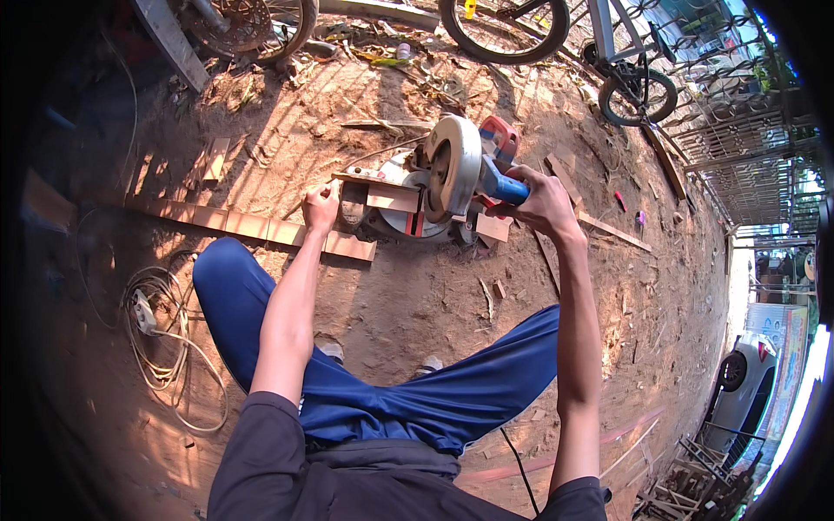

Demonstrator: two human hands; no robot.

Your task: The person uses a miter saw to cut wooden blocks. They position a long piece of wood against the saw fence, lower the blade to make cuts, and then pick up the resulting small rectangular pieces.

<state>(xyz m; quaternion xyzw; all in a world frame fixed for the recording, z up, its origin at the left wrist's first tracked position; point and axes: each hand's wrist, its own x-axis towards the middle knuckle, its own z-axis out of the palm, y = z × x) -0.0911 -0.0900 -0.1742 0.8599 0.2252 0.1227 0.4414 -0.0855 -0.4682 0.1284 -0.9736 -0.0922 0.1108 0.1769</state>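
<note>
A miter saw (453, 165) with a pale round blade guard stands on the dirt before me. My right hand (543, 204) is wrapped round its blue handle (504, 187). To the left of the blade, a wooden strip (373, 181) lies along the saw's fence, with a lit wooden piece (393, 199) just in front of it. My left hand (321, 207) is closed, its fingertips at the strip's left end. Right of the blade shows another short wooden piece (493, 227). The guard hides most of the blade.
A row of cut boards (248, 224) lies left of the saw. A coiled cable (161, 347) with a white socket block (143, 313) rests beside my left knee. Wood offcuts (615, 231) lie to the right. Bicycle wheels (508, 56) and a metal fence (738, 148) stand beyond.
</note>
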